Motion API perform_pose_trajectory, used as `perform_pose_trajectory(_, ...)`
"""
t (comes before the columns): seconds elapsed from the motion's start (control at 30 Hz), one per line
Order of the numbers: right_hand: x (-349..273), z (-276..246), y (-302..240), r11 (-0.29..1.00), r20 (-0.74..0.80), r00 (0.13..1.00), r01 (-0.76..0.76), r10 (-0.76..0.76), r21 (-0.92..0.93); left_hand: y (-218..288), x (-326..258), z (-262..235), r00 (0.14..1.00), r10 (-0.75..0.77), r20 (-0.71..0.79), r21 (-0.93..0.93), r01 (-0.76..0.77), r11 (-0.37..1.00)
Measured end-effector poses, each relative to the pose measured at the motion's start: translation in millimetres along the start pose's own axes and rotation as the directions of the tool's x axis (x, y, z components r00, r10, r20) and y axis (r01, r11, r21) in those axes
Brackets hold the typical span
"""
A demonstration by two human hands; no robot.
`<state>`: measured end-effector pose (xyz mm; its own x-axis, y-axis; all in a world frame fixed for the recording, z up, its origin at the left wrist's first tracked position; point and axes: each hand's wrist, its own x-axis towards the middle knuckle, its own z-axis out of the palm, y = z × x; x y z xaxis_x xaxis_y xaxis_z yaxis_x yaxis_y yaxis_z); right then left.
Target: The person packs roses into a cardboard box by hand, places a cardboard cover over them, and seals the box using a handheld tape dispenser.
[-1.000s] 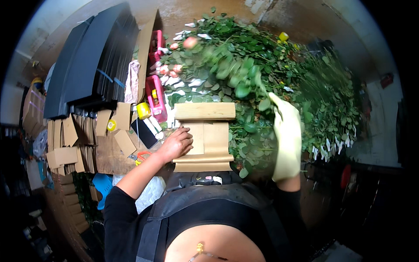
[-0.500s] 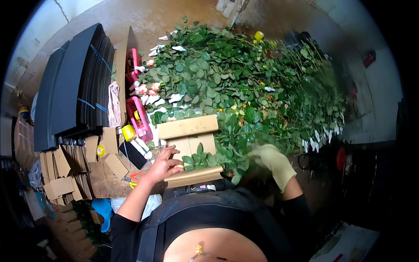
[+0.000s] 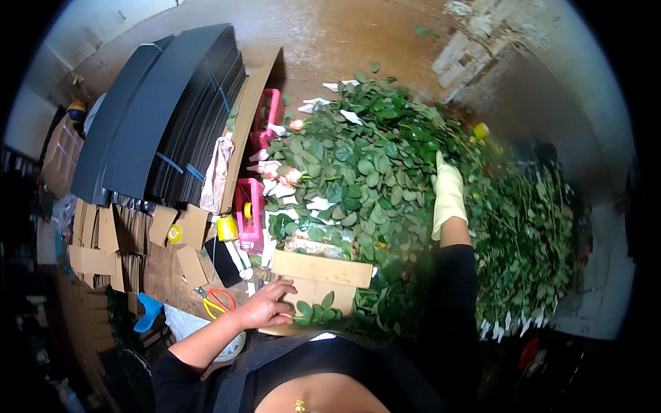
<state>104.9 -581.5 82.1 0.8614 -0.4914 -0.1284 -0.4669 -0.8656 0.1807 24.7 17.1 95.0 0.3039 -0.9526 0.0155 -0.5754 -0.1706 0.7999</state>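
The right hand point(image 3: 448, 195), in a pale yellow glove, has gone from the near edge of the cardboard sheet point(image 3: 318, 281) up into the heap of roses point(image 3: 385, 172) — half a second ago it was low beside the sheet, now it lies flat on the leaves, fingers straight and closed on nothing that shows. By the look of it, it is after more stems to lay with the ones already there. The left hand point(image 3: 265, 308), bare, has kept its place on the sheet's near left corner, fingers spread and pressing down, with a few leafy stems point(image 3: 318, 313) lying on the cardboard just beside it. To the left stand black folded sheets point(image 3: 148, 124), cut cardboard pieces point(image 3: 103, 234), pink plastic holders point(image 3: 249, 210), a yellow tape roll point(image 3: 226, 228) and orange-handled scissors point(image 3: 215, 301) — none block the reach; only the tangle of leaves does.
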Motion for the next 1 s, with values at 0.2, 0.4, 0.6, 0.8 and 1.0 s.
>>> perform_pose_trajectory(0.2, 55.6, -69.7, -5.8, 0.914, -0.674, 0.73, 0.342, -0.113, 0.218, 9.4, 0.2, 2.0, 0.994, -0.104, -0.021, -0.035, 0.103, 0.994)
perform_pose_trajectory(0.4, 132.0, -114.2, 54.1, 0.992, -0.57, 0.821, 0.058, 0.016, 0.112, 9.0, 16.8, -12.9, 0.992, -0.107, 0.063, -0.004, 0.107, 0.994)
perform_pose_trajectory(0.6, 65.4, -126.3, -69.5, 0.925, 0.006, 0.931, 0.363, -0.366, 0.116, 14.8, 12.1, -4.1, 0.983, -0.179, 0.048, -0.007, 0.179, 0.984)
perform_pose_trajectory(0.8, 1.1, -19.2, -72.7, 0.775, 0.017, 0.775, 0.631, -0.632, 0.038, 3.1, 7.3, -8.4, 0.994, -0.104, 0.017, -0.065, 0.105, 0.992)
perform_pose_trajectory(1.0, -42.9, -141.0, -99.1, 0.882, -0.084, 0.879, 0.47, -0.47, -0.016, 2.1, -5.9, 5.1, 0.994, -0.108, -0.004, -0.066, 0.108, 0.992)
